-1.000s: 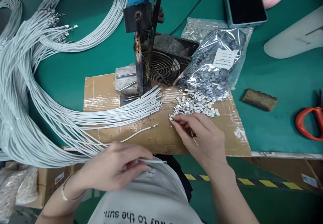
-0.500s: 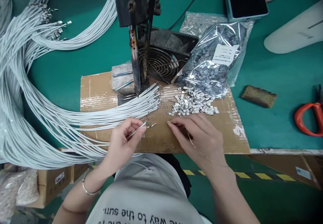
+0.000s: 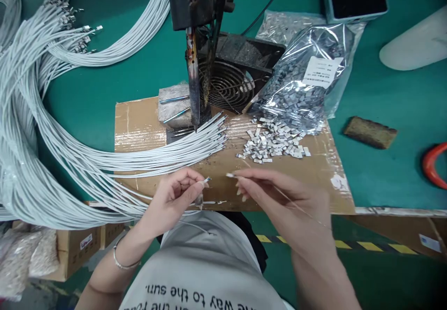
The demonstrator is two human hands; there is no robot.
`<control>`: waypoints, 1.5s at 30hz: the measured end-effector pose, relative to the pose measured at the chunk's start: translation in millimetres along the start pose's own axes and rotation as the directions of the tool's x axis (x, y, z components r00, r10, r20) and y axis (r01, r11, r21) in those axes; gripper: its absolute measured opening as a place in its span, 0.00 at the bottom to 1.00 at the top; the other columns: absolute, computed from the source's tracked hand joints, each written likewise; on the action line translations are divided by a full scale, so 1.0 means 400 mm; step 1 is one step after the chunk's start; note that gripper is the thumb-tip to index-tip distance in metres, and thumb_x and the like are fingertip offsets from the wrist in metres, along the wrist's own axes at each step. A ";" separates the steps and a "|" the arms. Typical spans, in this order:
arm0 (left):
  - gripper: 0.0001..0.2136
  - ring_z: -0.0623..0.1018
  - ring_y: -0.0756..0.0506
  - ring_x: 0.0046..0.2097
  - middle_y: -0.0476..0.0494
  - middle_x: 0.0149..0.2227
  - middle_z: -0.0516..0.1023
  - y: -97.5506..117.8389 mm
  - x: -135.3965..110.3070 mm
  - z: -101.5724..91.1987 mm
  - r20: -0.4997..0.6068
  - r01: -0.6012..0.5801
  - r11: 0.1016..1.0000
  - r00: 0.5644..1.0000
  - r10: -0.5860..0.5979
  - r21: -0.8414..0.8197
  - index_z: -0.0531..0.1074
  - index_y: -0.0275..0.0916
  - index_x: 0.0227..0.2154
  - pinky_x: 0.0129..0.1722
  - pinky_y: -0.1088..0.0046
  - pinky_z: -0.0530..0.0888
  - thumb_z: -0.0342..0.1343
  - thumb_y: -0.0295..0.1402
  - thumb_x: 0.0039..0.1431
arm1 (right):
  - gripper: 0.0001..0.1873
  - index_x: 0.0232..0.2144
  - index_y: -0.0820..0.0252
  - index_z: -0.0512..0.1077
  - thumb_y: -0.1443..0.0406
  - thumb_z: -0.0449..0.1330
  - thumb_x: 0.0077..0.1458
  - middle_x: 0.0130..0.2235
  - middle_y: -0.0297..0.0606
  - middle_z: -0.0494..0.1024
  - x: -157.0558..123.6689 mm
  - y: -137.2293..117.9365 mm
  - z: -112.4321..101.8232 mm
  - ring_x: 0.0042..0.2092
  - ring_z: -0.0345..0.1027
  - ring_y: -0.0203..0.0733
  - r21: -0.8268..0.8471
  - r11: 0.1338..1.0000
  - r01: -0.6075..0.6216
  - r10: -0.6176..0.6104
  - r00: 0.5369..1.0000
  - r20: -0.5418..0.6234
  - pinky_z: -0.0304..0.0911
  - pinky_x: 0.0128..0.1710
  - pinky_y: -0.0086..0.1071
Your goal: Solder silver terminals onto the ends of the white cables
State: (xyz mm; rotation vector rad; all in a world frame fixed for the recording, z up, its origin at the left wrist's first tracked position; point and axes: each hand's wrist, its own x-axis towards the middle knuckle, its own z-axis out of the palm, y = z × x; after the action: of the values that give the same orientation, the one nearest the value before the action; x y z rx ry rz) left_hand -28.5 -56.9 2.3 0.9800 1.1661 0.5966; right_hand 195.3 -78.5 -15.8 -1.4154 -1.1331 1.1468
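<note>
My left hand (image 3: 176,200) pinches a white cable between thumb and index finger, its stripped end (image 3: 207,179) pointing right. Below those fingers, another cable end (image 3: 214,202) sticks out. Across a small gap, my right hand (image 3: 293,203) grips a tiny pale metal piece (image 3: 230,175) at the fingertips. A thin wire (image 3: 298,209) also runs through the right hand and over its back. Behind the hands lies a fan of white cables (image 3: 167,157). Loose metal tabs (image 3: 275,142) form a pile behind the right hand. A soldering iron (image 3: 193,77) points down above the cable ends.
A black fan (image 3: 226,84) stands behind the iron, beside a grey block (image 3: 174,105) with two metal rods. To the right are a bag of metal pieces (image 3: 300,86), a brown sponge (image 3: 370,132) and red-handled scissors (image 3: 433,165). Cardboard (image 3: 139,114) covers the table's front.
The right hand has moved slightly down, and the metal piece now shows clearly at its fingertips. The left fingers have shifted along the cable end. The whole view has shifted a little.
</note>
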 end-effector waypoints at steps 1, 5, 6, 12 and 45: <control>0.14 0.64 0.52 0.27 0.49 0.29 0.74 0.001 -0.001 -0.001 -0.007 -0.006 1.000 1.000 0.006 -0.006 0.77 0.38 0.39 0.25 0.75 0.59 0.63 0.44 0.71 | 0.06 0.36 0.48 0.87 0.67 0.71 0.61 0.30 0.30 0.86 0.002 0.000 0.017 0.27 0.78 0.34 0.024 1.000 0.010 -0.011 1.000 0.025 0.74 0.27 0.24; 0.15 0.65 0.52 0.27 0.48 0.29 0.75 0.002 -0.006 -0.006 -0.028 -0.004 1.000 1.000 0.004 -0.024 0.78 0.37 0.39 0.24 0.75 0.57 0.65 0.46 0.69 | 0.05 0.34 0.51 0.85 0.67 0.70 0.62 0.30 0.31 0.85 0.010 0.007 0.054 0.28 0.77 0.35 0.026 1.000 0.016 -0.017 0.998 0.057 0.73 0.27 0.26; 0.15 0.65 0.52 0.26 0.48 0.29 0.75 0.001 -0.005 -0.007 -0.037 -0.001 0.999 0.999 0.000 -0.034 0.78 0.37 0.39 0.24 0.75 0.57 0.65 0.46 0.69 | 0.05 0.35 0.51 0.85 0.67 0.70 0.63 0.31 0.31 0.85 0.014 0.010 0.056 0.29 0.77 0.35 -0.008 0.999 0.036 -0.036 0.999 0.031 0.73 0.29 0.27; 0.13 0.55 0.56 0.22 0.52 0.28 0.73 -0.006 0.000 -0.007 -0.067 -0.005 0.993 0.998 -0.003 -0.120 0.79 0.38 0.38 0.23 0.76 0.54 0.66 0.45 0.69 | 0.04 0.38 0.53 0.84 0.67 0.68 0.65 0.34 0.33 0.84 0.032 0.032 0.046 0.31 0.74 0.35 -0.251 0.959 0.135 -0.151 0.987 -0.046 0.72 0.32 0.29; 0.12 0.65 0.52 0.26 0.52 0.24 0.71 0.024 0.001 0.018 -0.233 -0.051 0.995 0.972 0.029 -0.087 0.77 0.39 0.31 0.27 0.76 0.62 0.69 0.40 0.66 | 0.05 0.34 0.54 0.83 0.68 0.68 0.63 0.27 0.31 0.80 0.010 -0.024 0.085 0.24 0.71 0.35 0.018 1.000 0.019 -0.018 0.997 -0.069 0.69 0.24 0.29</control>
State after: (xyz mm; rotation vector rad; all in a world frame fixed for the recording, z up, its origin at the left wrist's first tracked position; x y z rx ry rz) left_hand -20.7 -54.1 11.0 0.8731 1.3146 0.8071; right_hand 161.6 -69.3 -10.0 -1.4167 -1.0827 1.0852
